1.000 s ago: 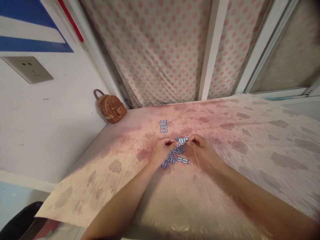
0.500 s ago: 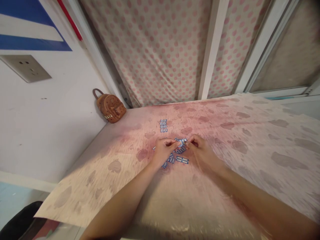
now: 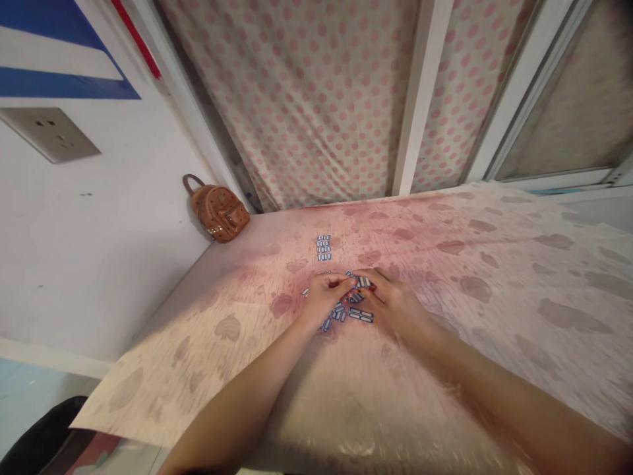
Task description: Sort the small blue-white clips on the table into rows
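Over a loose pile of small blue-and-white pieces (image 3: 339, 311) on the table, my two hands meet. My left hand (image 3: 326, 295) pinches a small blue-and-white piece (image 3: 364, 282) between thumb and fingertips. My right hand (image 3: 390, 297) has its fingers at the other end of that piece, the index finger reaching along its far side. Just below lies a paired blue-framed piece (image 3: 361, 316). Farther back, a neat block of similar pieces (image 3: 324, 247) sits in rows. The pieces' exact kind is too small to make out, and my fingers hide part of the pile.
A patterned cover (image 3: 475, 369) spreads over the table. At its back left corner a small brown backpack-shaped bag (image 3: 220, 212) rests against the wall. A polka-dot curtain (image 3: 316, 99) hangs behind the table, and a socket (image 3: 52, 135) is on the left wall.
My right hand has shifted slightly left and its fingers now reach over the piece toward my left hand. The left hand stays nearly in place.
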### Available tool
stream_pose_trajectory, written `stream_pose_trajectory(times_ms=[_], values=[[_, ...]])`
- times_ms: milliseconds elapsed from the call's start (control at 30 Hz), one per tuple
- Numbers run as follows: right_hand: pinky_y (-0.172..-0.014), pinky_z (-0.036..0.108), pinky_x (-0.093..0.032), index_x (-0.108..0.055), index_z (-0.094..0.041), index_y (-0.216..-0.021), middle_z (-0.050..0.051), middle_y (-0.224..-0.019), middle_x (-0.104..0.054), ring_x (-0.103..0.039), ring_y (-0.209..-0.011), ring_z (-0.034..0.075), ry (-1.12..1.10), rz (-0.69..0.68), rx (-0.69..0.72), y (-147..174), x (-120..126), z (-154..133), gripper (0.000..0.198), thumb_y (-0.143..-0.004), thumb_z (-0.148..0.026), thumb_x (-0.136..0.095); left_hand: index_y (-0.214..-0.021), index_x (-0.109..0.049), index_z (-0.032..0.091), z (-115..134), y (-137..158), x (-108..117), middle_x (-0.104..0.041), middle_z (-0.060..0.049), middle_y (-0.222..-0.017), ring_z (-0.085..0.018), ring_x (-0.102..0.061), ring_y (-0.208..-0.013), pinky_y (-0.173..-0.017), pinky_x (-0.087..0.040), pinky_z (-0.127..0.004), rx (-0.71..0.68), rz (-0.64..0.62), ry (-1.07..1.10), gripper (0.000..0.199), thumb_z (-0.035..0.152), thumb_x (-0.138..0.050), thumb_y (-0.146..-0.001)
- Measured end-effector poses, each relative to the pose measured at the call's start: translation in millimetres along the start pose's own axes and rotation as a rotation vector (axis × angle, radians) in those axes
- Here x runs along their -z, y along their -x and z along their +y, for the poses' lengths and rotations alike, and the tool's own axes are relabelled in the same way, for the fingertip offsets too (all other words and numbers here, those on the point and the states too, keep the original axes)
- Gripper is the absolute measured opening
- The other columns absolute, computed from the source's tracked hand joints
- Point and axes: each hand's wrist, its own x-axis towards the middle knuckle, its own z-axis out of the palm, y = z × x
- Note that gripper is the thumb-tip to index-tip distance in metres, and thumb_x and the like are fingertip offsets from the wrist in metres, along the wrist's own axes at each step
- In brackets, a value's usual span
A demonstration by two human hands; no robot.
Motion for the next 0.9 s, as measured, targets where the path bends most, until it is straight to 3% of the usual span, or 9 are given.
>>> stream_pose_trajectory(times_ms=[133,233,333,467,567,733,900], values=[[-0.080,0.036,-0.051,-0.060,-0.026,-0.121,0.006,-0.110,-0.069,-0.066,-0.095,0.023,-0.020,0.023,-0.047,0.0,-1.7,-0.1,0.031,-0.094,-0.018,-0.048,-0.077,-0.077,0.014,-0.7,-0.1,-0.4,-0.067,-0.003,-0.067,-0.012,-0.054,-0.057,-0.055,-0.041,-0.023,-0.010,-0.001,0.008,0.036,0.051,-0.076,-0.077],[-0.075,0.033,-0.050,-0.060,-0.023,-0.117,0.004,-0.096,-0.070,-0.066,-0.085,0.021,-0.090,0.049,-0.128,-0.6,-1.8,0.6,0.026,-0.093,-0.022,-0.051,-0.078,-0.077,0.015,0.9,1.0,-1.0,-0.068,-0.003,-0.067,-0.012,-0.054,-0.057,-0.055,-0.041,-0.023,-0.022,0.005,-0.015,0.034,0.049,-0.076,-0.078],[-0.069,0.031,-0.047,-0.063,-0.021,-0.099,0.002,-0.084,-0.068,-0.063,-0.077,0.019,-0.204,0.067,-0.198,-0.8,-2.0,3.5,0.015,-0.094,-0.028,-0.050,-0.078,-0.077,0.015,5.1,2.9,-1.6,-0.070,-0.004,-0.071,-0.013,-0.058,-0.062,-0.058,-0.043,-0.023,-0.042,0.013,-0.060,0.031,0.046,-0.075,-0.080],[-0.064,0.029,-0.043,-0.059,-0.021,-0.082,0.001,-0.077,-0.064,-0.059,-0.072,0.017,-0.335,0.125,-0.256,-0.5,-4.7,9.4,0.016,-0.093,-0.031,-0.053,-0.085,-0.078,0.016,8.2,4.4,-1.6,-0.074,-0.007,-0.083,-0.016,-0.065,-0.072,-0.067,-0.048,-0.026,-0.045,-0.006,-0.062,0.029,0.043,-0.076,-0.080],[-0.062,0.029,-0.042,-0.058,-0.022,-0.081,0.000,-0.076,-0.062,-0.058,-0.070,0.017,-0.394,0.137,-0.279,-1.0,-5.9,10.0,0.015,-0.093,-0.031,-0.054,-0.088,-0.078,0.015,6.3,4.1,-1.8,-0.075,-0.008,-0.088,-0.018,-0.067,-0.076,-0.069,-0.050,-0.027,-0.040,0.012,-0.048,0.029,0.043,-0.076,-0.079],[-0.064,0.030,-0.042,-0.057,-0.021,-0.079,0.001,-0.074,-0.062,-0.058,-0.070,0.018,-0.393,0.119,-0.268,-3.2,-3.4,6.0,0.017,-0.092,-0.032,-0.053,-0.081,-0.077,0.014,3.3,2.3,-2.0,-0.074,-0.007,-0.078,-0.016,-0.064,-0.068,-0.063,-0.049,-0.025,-0.037,0.066,-0.053,0.024,0.038,-0.075,-0.079],[-0.075,0.035,-0.046,-0.061,-0.022,-0.095,0.005,-0.091,-0.067,-0.063,-0.085,0.022,-0.167,0.098,-0.226,-1.6,-4.7,14.2,0.009,-0.089,-0.025,-0.054,-0.078,-0.076,0.015,5.3,-2.4,8.5,-0.072,-0.005,-0.073,-0.014,-0.061,-0.061,-0.058,-0.046,-0.024,-0.048,0.215,-0.109,0.020,0.035,-0.072,-0.079]])
